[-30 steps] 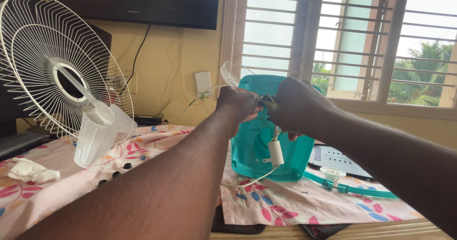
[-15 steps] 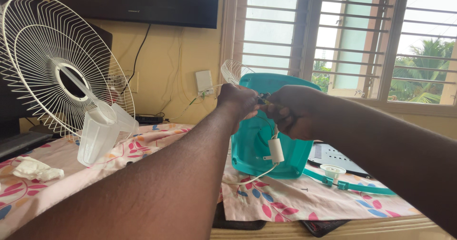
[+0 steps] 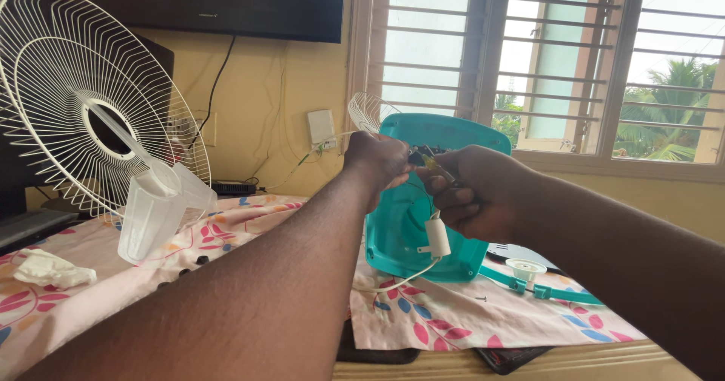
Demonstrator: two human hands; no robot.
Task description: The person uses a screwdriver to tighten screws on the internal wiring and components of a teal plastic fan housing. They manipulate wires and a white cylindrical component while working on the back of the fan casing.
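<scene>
Both hands meet in front of the teal fan housing [image 3: 423, 200], which stands upright on the flowered cloth [image 3: 453, 313] near the window. The left hand [image 3: 381, 162] is closed in a pinch at the top edge of the housing, on what looks like a thin wire end; the exact thing between its fingers is too small to tell. The right hand [image 3: 472, 192] is clenched around a slim tool [image 3: 434, 166] with a yellowish shaft, its tip aimed at the left fingertips. Against the views 1 s and 0.5 s back, the 2 hands have shifted only slightly: the right hand has drawn a little away to the right, so the tool shaft now shows between the fists. The change is small, fine work at 1 spot rather than a reach elsewhere. A small white cylinder [image 3: 436, 237] hangs on white wire [image 3: 393, 281] just below the right hand, against the housing face. To the left, a white wire fan guard [image 3: 83, 101] leans upright, with translucent fan blades [image 3: 155, 211] beside it and a crumpled cloth [image 3: 49, 269] nearer the edge. A teal strap-like ring piece [image 3: 540, 289] lies right of the housing.
</scene>
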